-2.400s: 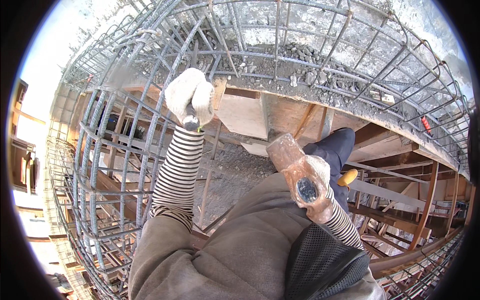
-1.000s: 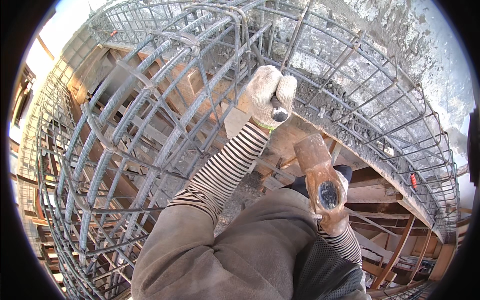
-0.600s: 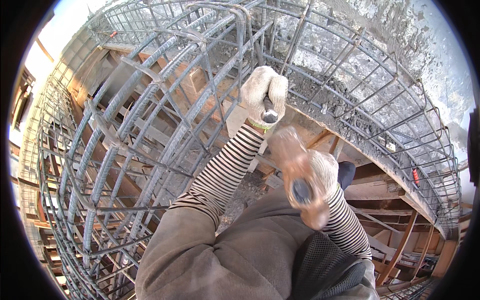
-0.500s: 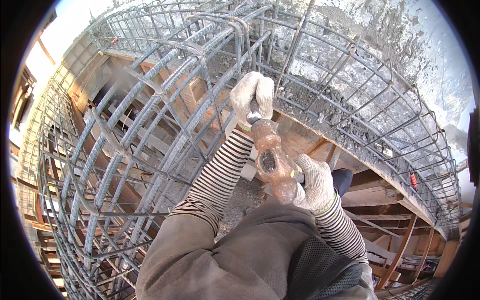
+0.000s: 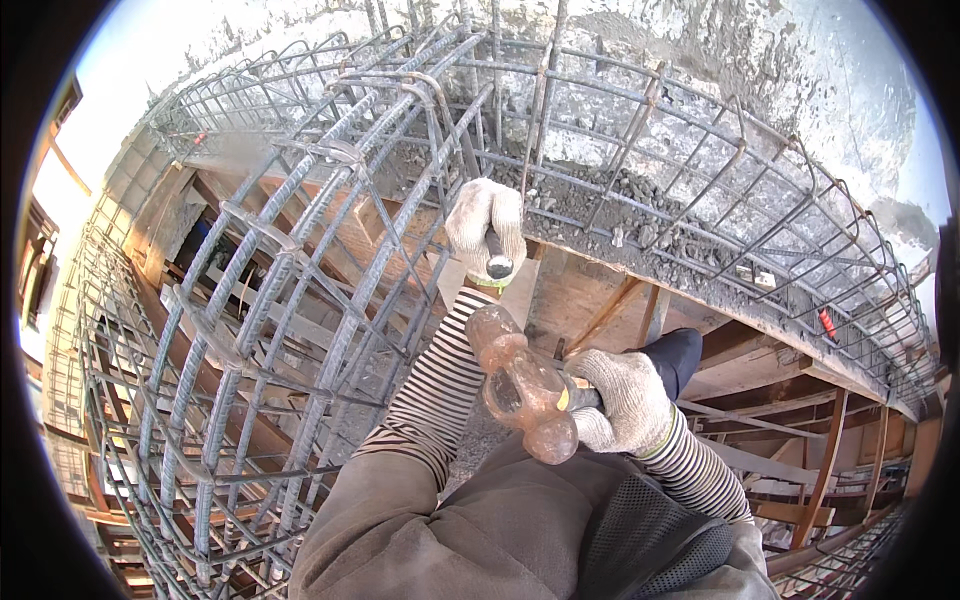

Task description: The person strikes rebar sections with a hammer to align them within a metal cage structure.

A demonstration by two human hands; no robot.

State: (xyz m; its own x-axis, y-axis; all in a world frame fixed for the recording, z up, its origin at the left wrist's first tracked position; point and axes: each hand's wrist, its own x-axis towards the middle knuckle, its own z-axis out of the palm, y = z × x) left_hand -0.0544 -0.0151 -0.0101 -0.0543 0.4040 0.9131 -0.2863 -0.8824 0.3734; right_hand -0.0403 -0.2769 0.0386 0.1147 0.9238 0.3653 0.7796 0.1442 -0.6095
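Observation:
My left hand [image 5: 484,222], in a pale knitted glove, is closed round a steel chisel [image 5: 498,267]; its blunt struck end sticks out toward me. Beyond that fist, the chisel's far end cannot be made out clearly among the bars and rubble. In a matching glove, my right hand [image 5: 632,402] grips a hammer [image 5: 538,398] close to its rusty, rounded head. The hammer head hangs above my lap, apart from the chisel. Most of its handle is hidden by the glove and the angle.
A dense rebar cage [image 5: 290,250] fills the left side. Thinner bars [image 5: 690,150] curve along a rough concrete wall [image 5: 720,60]. Grey rubble [image 5: 640,205] lies along the ledge at its foot. Wooden formwork [image 5: 740,400] and braces drop away below right.
The hammer has come back toward me and down, away from the chisel's end, which is now exposed. My left hand still holds the chisel; the view has shifted slightly.

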